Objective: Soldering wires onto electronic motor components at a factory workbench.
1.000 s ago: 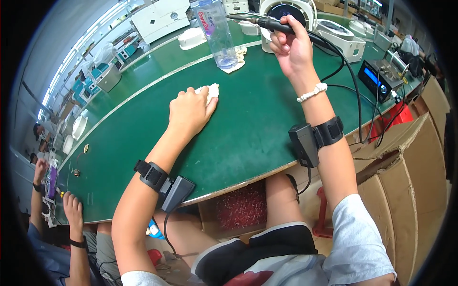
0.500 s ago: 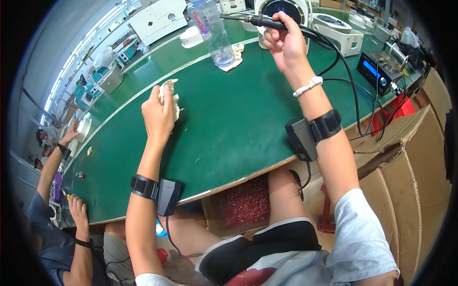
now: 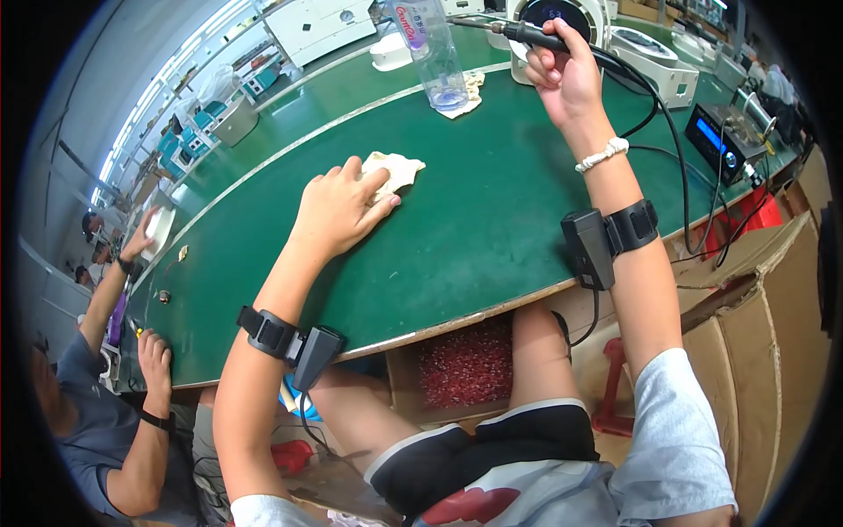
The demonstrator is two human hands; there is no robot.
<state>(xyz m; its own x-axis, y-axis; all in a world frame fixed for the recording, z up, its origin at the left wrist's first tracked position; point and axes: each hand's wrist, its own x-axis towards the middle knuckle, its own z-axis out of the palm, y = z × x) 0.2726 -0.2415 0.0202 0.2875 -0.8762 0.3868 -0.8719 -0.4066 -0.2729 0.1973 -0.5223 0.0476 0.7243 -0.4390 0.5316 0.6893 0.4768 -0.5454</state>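
My left hand (image 3: 344,207) is pressed down on a crumpled cream cloth (image 3: 399,172) at the middle of the green table. Its fingers lie over the cloth, which sticks out past the fingertips and thumb. Raised at the far right, my right hand (image 3: 566,79) grips the black handle of a soldering iron (image 3: 527,35). The iron's thin metal tip points left, close to the upper part of a clear plastic bottle (image 3: 443,75). A black cable runs back from the handle. That bottle stands on another cream cloth (image 3: 474,91).
A soldering station (image 3: 716,145) with a blue display sits at the right. White housings (image 3: 654,66) stand at the back. At the left a co-worker's hand (image 3: 156,351) rests on the table edge; their other holds a white part (image 3: 158,230). Cardboard boxes (image 3: 746,351) stand right.
My left hand has moved right and turned palm down, bringing the cloth onto the tabletop. The right hand still holds the soldering iron. The whole view has shifted slightly.
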